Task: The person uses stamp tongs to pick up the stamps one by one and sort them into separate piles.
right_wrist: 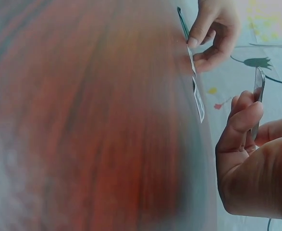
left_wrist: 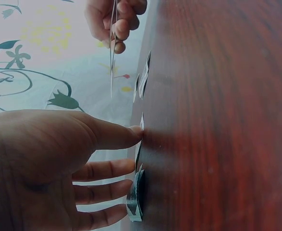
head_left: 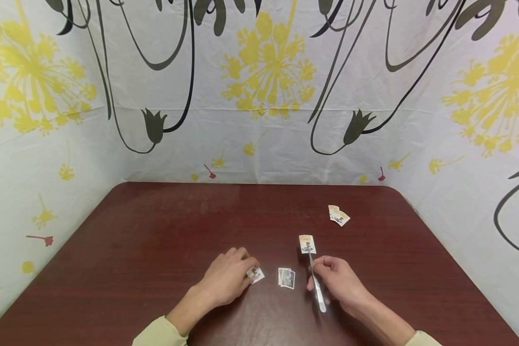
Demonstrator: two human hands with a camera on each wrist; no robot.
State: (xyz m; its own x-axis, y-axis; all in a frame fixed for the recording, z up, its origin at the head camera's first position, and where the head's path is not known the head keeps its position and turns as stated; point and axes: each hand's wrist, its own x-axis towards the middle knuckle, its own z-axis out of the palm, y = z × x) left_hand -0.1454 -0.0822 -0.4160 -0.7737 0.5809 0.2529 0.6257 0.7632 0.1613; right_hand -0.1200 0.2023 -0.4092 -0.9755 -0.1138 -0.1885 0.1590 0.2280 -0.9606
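Observation:
My right hand (head_left: 339, 281) holds a pair of metal tweezers (head_left: 317, 290), pointing away from me. Their tip overlaps the lower edge of a small picture card (head_left: 307, 242) in the head view. On the table, my left hand (head_left: 227, 276) has its thumb touching a small picture card (head_left: 256, 275). In the left wrist view the other fingers of that hand stretch to a small dark stack of cards (left_wrist: 137, 197), mostly hidden from above. Between the hands lie overlapping cards (head_left: 287, 278), grey-toned on top.
Farther back on the right, a few overlapping cards (head_left: 339, 215) lie on the dark red-brown table (head_left: 190, 221). A white cloth (head_left: 259, 144) with yellow and grey flower prints hangs behind the table and along both sides.

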